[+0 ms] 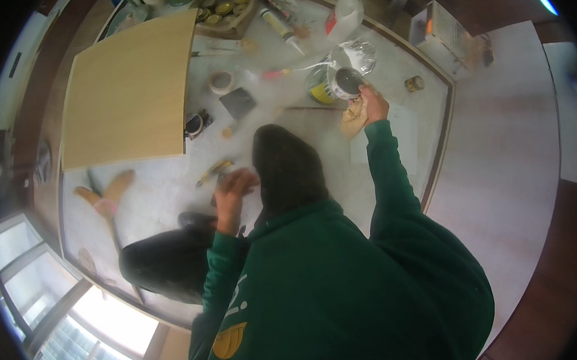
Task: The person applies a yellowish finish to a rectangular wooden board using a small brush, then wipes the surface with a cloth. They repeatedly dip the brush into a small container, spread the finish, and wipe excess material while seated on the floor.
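My right hand (375,104) is closed around the side of a small round can (348,82), tilted so that its dark inside shows. A crumpled tan paper or cloth (352,119) sits just under that hand; whether the fingers hold it too is unclear. Right beside the can stands a yellow-and-green tub (320,87), with shiny clear plastic (360,56) around its top. By my raised knee, my left hand (234,189) hovers with loosely bent, slightly blurred fingers and nothing visible in them. A yellow-and-black utility knife (214,172) lies near it.
A wooden panel (125,94) covers the far left. Around the middle lie a tape roll (221,83), a dark square (237,103) and a red-handled tool (276,74). Beyond are a sealant tube (281,30), a white jug (346,17) and a tray of small tins (224,9). A small jar (414,83) stands right.
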Action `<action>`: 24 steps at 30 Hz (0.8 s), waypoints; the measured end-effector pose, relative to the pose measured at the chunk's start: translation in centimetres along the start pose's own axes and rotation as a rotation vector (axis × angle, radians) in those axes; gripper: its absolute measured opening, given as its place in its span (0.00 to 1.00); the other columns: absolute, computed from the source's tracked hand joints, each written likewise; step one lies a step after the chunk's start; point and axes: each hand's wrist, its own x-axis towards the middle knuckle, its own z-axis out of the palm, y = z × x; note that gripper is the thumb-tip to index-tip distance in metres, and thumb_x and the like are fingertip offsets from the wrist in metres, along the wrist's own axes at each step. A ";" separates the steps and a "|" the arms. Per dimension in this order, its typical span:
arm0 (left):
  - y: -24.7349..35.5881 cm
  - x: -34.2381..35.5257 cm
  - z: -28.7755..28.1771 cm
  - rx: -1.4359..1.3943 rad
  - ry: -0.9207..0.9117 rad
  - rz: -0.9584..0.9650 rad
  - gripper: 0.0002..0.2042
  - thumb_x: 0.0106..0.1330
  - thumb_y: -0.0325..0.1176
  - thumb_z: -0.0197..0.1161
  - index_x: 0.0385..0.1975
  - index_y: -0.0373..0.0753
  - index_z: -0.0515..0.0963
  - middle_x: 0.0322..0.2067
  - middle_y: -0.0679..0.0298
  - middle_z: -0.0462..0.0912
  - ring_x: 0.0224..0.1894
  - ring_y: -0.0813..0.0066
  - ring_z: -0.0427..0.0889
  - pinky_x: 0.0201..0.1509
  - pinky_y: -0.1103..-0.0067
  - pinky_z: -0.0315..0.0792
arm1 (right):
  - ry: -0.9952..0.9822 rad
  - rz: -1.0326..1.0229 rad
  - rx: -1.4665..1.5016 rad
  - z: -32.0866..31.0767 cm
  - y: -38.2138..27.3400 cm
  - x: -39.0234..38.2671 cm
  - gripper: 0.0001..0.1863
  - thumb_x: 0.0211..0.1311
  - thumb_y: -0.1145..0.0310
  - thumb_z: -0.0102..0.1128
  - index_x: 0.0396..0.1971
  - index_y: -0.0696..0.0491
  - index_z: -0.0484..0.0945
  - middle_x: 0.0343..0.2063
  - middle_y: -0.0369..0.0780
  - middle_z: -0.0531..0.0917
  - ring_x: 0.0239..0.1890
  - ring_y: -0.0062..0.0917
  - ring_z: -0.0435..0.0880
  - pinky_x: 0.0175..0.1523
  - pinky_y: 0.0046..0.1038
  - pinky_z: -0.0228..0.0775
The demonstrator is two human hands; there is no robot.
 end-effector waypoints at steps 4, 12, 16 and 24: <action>4.1 3.6 4.5 0.051 -0.149 0.099 0.23 0.73 0.43 0.63 0.55 0.28 0.78 0.43 0.54 0.87 0.44 0.66 0.88 0.49 0.75 0.78 | -0.187 0.140 -0.027 4.1 0.1 -7.4 0.18 0.61 0.71 0.67 0.50 0.59 0.78 0.36 0.41 0.81 0.33 0.30 0.84 0.37 0.36 0.84; 8.1 8.3 6.0 0.076 -0.298 0.053 0.21 0.70 0.40 0.64 0.54 0.27 0.79 0.40 0.59 0.84 0.39 0.72 0.85 0.44 0.77 0.81 | -0.431 0.208 -0.172 9.3 1.2 -14.1 0.17 0.60 0.71 0.71 0.46 0.60 0.79 0.34 0.40 0.84 0.28 0.28 0.86 0.33 0.30 0.84; 6.1 9.8 4.7 -0.028 -0.200 0.031 0.20 0.70 0.38 0.65 0.53 0.27 0.78 0.39 0.60 0.83 0.38 0.73 0.84 0.43 0.75 0.83 | -0.404 0.193 -0.219 8.7 2.5 -12.7 0.16 0.63 0.68 0.70 0.46 0.60 0.79 0.35 0.40 0.84 0.29 0.27 0.85 0.32 0.29 0.83; -2.8 23.6 3.3 0.031 -0.008 -0.097 0.20 0.67 0.33 0.66 0.55 0.28 0.79 0.40 0.57 0.85 0.37 0.69 0.86 0.42 0.75 0.83 | -0.370 0.160 -0.241 5.4 10.1 -11.1 0.15 0.65 0.65 0.70 0.43 0.58 0.79 0.29 0.40 0.83 0.24 0.26 0.83 0.29 0.30 0.80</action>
